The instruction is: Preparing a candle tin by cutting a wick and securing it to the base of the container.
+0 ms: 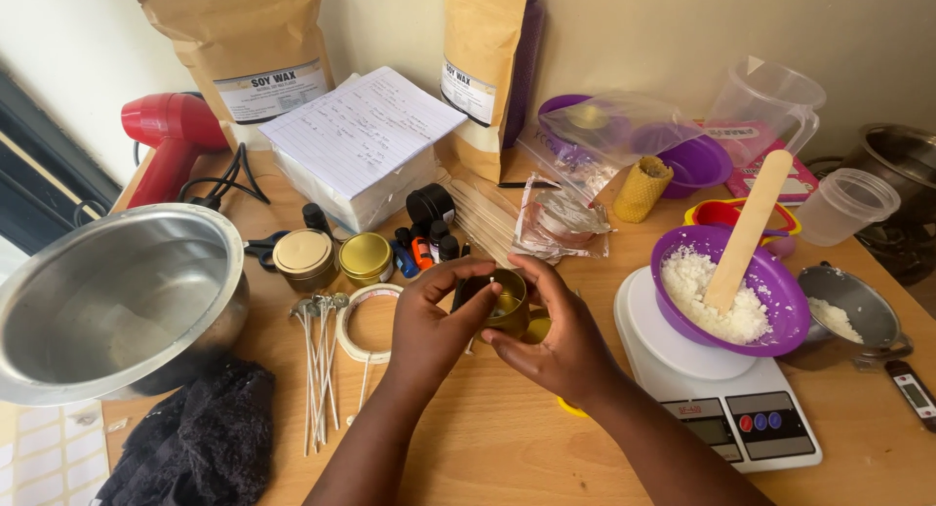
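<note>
My left hand [429, 321] and my right hand [551, 335] together hold a small open gold tin [507, 301] just above the wooden table [487, 438]. Left fingers reach over the tin's rim; the right hand cups its side. A yellow object [568, 407] peeks out under my right wrist. Two closed gold tins [336, 257] stand to the left. A roll of white tape [363, 321] and several metal-based wicks [317, 369] lie beside my left hand.
A large steel bowl [117, 301] sits at left above a black cloth [195, 443]. A white scale [721, 389] at right carries a purple bowl [780, 301] of white wax flakes with a wooden stick [746, 233]. Brown bags, a notepad, a red heat gun and plastic jugs line the back.
</note>
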